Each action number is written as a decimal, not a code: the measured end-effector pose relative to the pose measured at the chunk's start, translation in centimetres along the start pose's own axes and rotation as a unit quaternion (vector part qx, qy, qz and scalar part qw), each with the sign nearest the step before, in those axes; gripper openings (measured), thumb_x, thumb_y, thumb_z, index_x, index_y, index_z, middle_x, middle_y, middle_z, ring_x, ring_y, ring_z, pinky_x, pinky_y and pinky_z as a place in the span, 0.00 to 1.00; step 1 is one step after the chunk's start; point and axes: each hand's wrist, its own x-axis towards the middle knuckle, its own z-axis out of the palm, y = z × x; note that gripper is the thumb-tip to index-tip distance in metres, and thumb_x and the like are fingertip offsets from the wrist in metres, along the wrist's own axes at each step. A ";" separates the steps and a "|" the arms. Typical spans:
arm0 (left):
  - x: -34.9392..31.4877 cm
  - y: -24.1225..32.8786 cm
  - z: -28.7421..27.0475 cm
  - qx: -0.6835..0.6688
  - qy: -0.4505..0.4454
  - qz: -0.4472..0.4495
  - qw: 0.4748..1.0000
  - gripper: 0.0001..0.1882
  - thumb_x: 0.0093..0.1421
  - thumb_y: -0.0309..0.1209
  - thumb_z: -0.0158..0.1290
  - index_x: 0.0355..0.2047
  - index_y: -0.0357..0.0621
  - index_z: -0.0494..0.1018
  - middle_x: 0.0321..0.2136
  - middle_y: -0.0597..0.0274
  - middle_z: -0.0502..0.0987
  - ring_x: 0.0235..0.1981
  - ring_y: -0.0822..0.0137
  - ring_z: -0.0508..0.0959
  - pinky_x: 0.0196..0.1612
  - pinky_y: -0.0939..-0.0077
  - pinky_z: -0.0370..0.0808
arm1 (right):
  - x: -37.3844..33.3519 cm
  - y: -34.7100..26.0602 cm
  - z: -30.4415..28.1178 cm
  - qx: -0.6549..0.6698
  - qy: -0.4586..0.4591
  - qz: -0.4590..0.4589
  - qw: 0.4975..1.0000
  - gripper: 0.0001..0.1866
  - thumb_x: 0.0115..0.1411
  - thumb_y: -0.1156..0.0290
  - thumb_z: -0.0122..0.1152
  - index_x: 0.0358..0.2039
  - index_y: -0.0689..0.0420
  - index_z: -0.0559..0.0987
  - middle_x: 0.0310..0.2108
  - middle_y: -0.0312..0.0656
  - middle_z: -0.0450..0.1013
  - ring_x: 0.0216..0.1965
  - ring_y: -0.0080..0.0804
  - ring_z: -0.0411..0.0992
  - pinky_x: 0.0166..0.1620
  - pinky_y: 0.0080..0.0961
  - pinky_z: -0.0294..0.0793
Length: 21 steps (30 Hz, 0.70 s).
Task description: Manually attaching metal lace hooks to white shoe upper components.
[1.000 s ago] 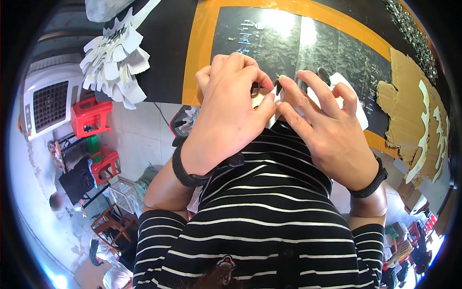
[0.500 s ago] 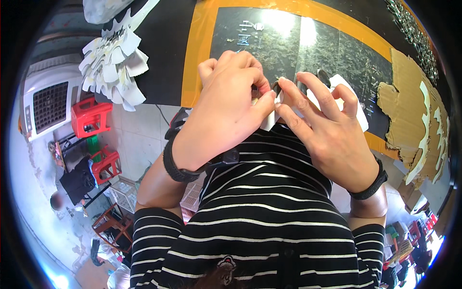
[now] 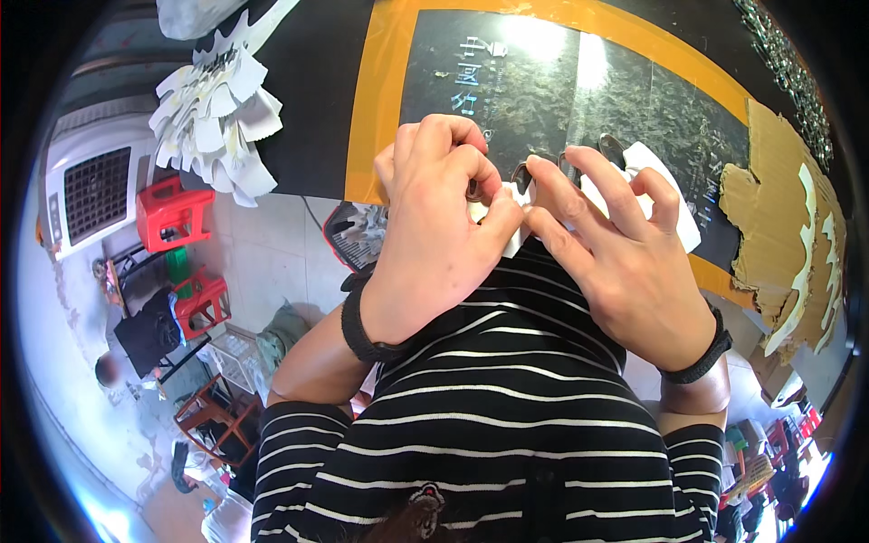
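At the table's near edge, my two hands meet over a white sheet piece (image 3: 672, 201) whose edge carries several dark oval metal pieces (image 3: 612, 146). My left hand (image 3: 434, 226) is closed, thumb and forefinger pinching at the left end of the white piece beside one metal oval. My right hand (image 3: 629, 258) is closed on the same piece, with its thumb and forefinger close to the left fingertips and its other fingers bent over the piece. The fingers hide much of it, so the exact contact points cannot be made out.
A black mat bordered with orange tape (image 3: 376, 100) covers the table. A fanned stack of white pieces (image 3: 222, 122) lies at left. Far right are a metal pile (image 3: 792, 81) and torn cardboard (image 3: 769, 208) with white strips. Red stools (image 3: 172, 215) stand on the floor at left.
My left hand has tilted and shifted slightly, its wrist moving right and down and its knuckles drawing lower. The right hand has barely moved; both stay at the white piece.
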 end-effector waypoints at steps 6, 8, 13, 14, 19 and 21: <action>0.3 -0.3 -0.4 -0.011 -0.019 -0.006 1.000 0.07 0.48 0.26 0.59 0.22 0.42 0.70 0.37 0.61 0.70 0.44 0.60 0.68 0.51 0.67 0.60 | 0.0 0.0 0.0 0.007 -0.002 -0.001 1.000 0.19 0.56 0.70 0.51 0.49 0.52 0.77 0.60 0.37 0.69 0.63 0.37 0.60 0.56 0.37 0.55; 0.6 -0.3 -0.7 -0.012 -0.037 -0.011 0.999 0.07 0.49 0.26 0.59 0.22 0.41 0.70 0.38 0.61 0.70 0.44 0.60 0.68 0.51 0.67 0.60 | -0.1 0.0 0.1 0.011 -0.002 0.000 1.000 0.19 0.56 0.70 0.51 0.49 0.52 0.76 0.60 0.37 0.69 0.63 0.37 0.60 0.56 0.37 0.55; 1.1 -0.1 -1.3 0.038 -0.092 -0.011 0.995 0.08 0.49 0.26 0.58 0.23 0.40 0.68 0.39 0.59 0.68 0.45 0.58 0.66 0.51 0.68 0.61 | 0.0 0.0 0.3 0.019 0.008 -0.005 1.000 0.20 0.55 0.71 0.52 0.49 0.52 0.76 0.59 0.38 0.69 0.62 0.37 0.61 0.56 0.37 0.54; 1.1 0.0 -1.3 0.041 -0.092 -0.011 0.995 0.08 0.49 0.26 0.58 0.23 0.40 0.68 0.39 0.59 0.68 0.45 0.58 0.66 0.51 0.68 0.61 | 0.0 0.1 0.3 0.020 0.010 -0.005 1.000 0.20 0.55 0.71 0.52 0.49 0.52 0.76 0.59 0.38 0.69 0.62 0.37 0.61 0.56 0.37 0.54; 1.3 0.2 -1.3 0.008 -0.099 -0.062 0.993 0.10 0.51 0.26 0.55 0.31 0.42 0.65 0.40 0.57 0.64 0.46 0.57 0.63 0.51 0.67 0.60 | -0.1 0.3 0.5 0.046 0.020 -0.005 0.999 0.20 0.54 0.72 0.52 0.49 0.52 0.77 0.59 0.38 0.69 0.62 0.38 0.61 0.56 0.38 0.54; 1.3 0.2 -1.3 0.008 -0.103 -0.059 0.993 0.11 0.51 0.26 0.55 0.33 0.43 0.65 0.40 0.57 0.64 0.46 0.57 0.63 0.51 0.67 0.60 | -0.1 0.3 0.7 0.050 0.024 -0.003 0.998 0.19 0.54 0.72 0.52 0.48 0.52 0.77 0.59 0.38 0.69 0.63 0.38 0.61 0.57 0.38 0.54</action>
